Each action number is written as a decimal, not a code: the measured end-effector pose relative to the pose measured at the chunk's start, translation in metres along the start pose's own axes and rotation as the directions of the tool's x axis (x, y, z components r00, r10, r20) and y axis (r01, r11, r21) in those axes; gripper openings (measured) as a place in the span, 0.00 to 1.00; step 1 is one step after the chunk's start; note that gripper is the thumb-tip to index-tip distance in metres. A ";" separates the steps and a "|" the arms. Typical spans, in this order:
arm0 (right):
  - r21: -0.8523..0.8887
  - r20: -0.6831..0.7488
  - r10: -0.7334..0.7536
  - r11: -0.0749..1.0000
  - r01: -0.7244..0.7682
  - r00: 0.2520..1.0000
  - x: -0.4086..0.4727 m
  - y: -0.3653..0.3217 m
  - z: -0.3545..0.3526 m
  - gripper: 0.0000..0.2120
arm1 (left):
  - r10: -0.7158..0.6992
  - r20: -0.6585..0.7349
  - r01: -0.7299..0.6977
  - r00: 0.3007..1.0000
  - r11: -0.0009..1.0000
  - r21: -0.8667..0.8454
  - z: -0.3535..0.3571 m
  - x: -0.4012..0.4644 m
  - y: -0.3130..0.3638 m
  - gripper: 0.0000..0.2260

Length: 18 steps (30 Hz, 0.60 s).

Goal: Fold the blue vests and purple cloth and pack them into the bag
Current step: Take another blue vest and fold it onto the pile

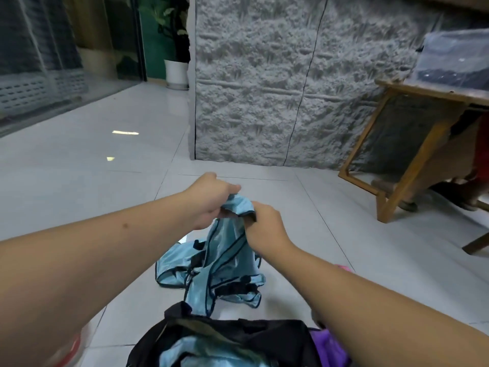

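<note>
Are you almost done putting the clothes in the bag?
Not yet. One blue piece already lies inside the black bag. The left hand and right hand are both gripping the top of a blue vest, lifting it off the floor, not folded yet. More blue fabric lies crumpled beneath it, and the purple cloth sits beside the bag, still to pack.

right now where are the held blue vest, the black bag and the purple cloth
blue vest [229, 250], head view, hanging middle panel
black bag [254, 332], head view, upper black rim
purple cloth [329, 345], head view, bunched part by the bag's right side
</note>
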State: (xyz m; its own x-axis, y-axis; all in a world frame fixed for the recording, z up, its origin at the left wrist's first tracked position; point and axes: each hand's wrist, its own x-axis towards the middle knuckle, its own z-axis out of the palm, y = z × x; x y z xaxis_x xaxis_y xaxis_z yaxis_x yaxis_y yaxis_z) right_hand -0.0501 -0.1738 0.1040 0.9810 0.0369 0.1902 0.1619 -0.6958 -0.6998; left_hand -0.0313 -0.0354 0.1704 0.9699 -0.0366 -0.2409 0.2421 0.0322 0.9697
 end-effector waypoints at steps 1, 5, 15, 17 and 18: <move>0.011 0.000 -0.004 1.000 0.004 1.000 0.006 -0.006 -0.009 0.12 | 0.007 -0.008 -0.007 1.000 1.000 -0.031 -0.002 -0.002 0.009 0.28; 0.083 -0.003 -0.027 0.996 0.027 1.000 0.021 -0.034 -0.045 0.14 | 0.023 0.108 -0.023 0.994 1.000 0.003 -0.014 -0.009 0.047 0.12; 0.106 -0.092 -0.030 0.994 0.040 0.995 0.049 -0.097 -0.107 0.11 | 0.444 0.302 -0.491 0.843 0.408 0.770 -0.016 -0.020 0.104 0.18; 0.107 -0.096 -0.027 0.994 0.038 0.995 0.052 -0.100 -0.111 0.10 | 0.504 0.367 -0.526 0.782 0.217 0.823 -0.012 -0.021 0.108 0.18; 0.108 -0.092 -0.023 0.994 0.033 0.995 0.052 -0.098 -0.111 0.10 | 0.508 0.397 -0.529 0.764 0.143 0.836 -0.009 -0.022 0.108 0.17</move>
State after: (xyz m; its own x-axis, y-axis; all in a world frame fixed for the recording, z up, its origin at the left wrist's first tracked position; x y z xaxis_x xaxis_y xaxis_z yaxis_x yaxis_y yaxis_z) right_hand -0.0263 -0.1835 0.2593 0.9631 -0.0136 0.2687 0.2044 -0.6127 -0.7634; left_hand -0.0257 -0.0219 0.2803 0.8533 -0.4081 0.3245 -0.5020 -0.8114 0.2995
